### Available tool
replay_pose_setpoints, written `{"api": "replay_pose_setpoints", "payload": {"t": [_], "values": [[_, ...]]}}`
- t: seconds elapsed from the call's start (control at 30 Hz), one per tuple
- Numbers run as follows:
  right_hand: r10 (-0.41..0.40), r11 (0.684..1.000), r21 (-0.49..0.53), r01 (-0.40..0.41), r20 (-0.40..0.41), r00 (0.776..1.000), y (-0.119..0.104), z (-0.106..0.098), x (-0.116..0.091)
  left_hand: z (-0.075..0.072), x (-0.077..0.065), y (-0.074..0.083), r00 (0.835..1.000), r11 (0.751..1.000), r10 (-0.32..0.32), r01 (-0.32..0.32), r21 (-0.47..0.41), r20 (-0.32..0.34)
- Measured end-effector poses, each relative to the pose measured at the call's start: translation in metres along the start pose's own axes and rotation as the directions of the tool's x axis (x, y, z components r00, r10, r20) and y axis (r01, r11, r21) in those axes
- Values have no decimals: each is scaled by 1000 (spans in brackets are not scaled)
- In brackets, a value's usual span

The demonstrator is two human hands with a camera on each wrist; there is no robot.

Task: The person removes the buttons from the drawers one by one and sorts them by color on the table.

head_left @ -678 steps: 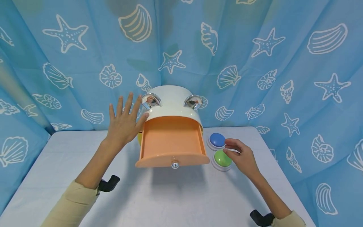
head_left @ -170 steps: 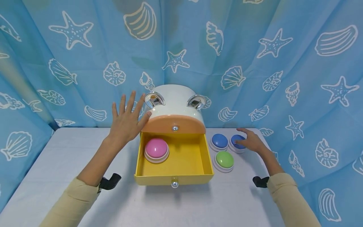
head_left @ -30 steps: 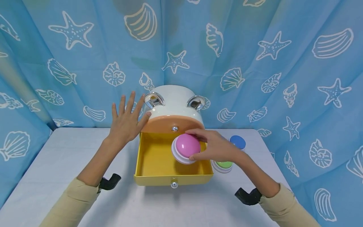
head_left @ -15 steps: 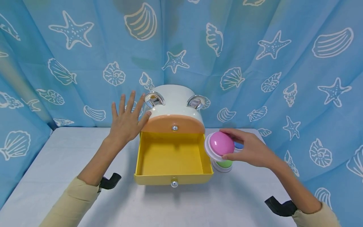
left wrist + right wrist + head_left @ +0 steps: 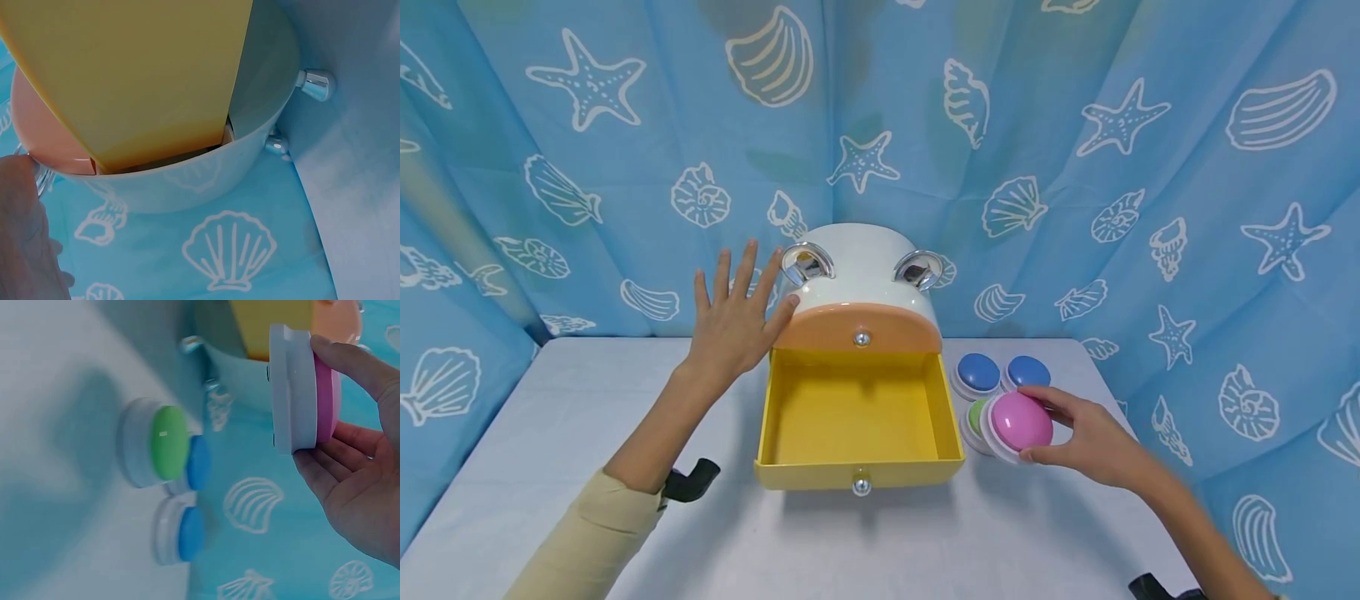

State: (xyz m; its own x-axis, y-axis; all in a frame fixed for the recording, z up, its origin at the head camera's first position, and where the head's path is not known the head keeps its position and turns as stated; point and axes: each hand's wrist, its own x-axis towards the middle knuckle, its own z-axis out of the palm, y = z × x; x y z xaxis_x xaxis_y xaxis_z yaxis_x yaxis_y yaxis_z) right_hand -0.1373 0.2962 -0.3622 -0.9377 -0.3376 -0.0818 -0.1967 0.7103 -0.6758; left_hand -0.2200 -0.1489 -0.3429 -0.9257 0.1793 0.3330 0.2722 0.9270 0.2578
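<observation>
My right hand (image 5: pixel 1093 437) pinches a pink dome push button (image 5: pixel 1022 421) by its white base, between thumb and fingers. In the right wrist view the button (image 5: pixel 303 394) is tilted on edge, held up off the table. It overlaps a green push button (image 5: pixel 976 415) in the head view. My left hand (image 5: pixel 730 329) lies with straight, spread fingers at the left side of a small white frog-like drawer cabinet (image 5: pixel 857 258), thumb at its edge. The cabinet's yellow drawer (image 5: pixel 861 477) is pulled out with nothing in it; the orange drawer (image 5: pixel 820 329) above is closed.
Two blue push buttons (image 5: pixel 977 371) sit side by side right of the cabinet, behind the green one. A white cloth covers the table (image 5: pixel 715 533). A blue shell-print curtain (image 5: pixel 880 108) hangs behind the cabinet.
Earlier the orange drawer closed, the yellow one opened, and a second blue button came onto the table. Lately my right hand lifted the pink button from the yellow drawer, rightwards; left hand stayed.
</observation>
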Motion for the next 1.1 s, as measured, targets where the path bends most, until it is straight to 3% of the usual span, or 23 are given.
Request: {"api": "replay_pose_setpoints", "payload": {"t": [0.27, 0.67, 1.1], "values": [[95, 995, 39, -95, 7, 995, 29, 24, -11, 0, 1, 0, 1000, 1000, -1, 1, -5, -1], [204, 978, 51, -204, 10, 979, 54, 58, -16, 0, 1, 0, 1000, 1000, -2, 2, -6, -3], [238, 971, -6, -238, 16, 971, 65, 77, -13, 0, 1, 1, 1000, 1000, -2, 2, -8, 0]]}}
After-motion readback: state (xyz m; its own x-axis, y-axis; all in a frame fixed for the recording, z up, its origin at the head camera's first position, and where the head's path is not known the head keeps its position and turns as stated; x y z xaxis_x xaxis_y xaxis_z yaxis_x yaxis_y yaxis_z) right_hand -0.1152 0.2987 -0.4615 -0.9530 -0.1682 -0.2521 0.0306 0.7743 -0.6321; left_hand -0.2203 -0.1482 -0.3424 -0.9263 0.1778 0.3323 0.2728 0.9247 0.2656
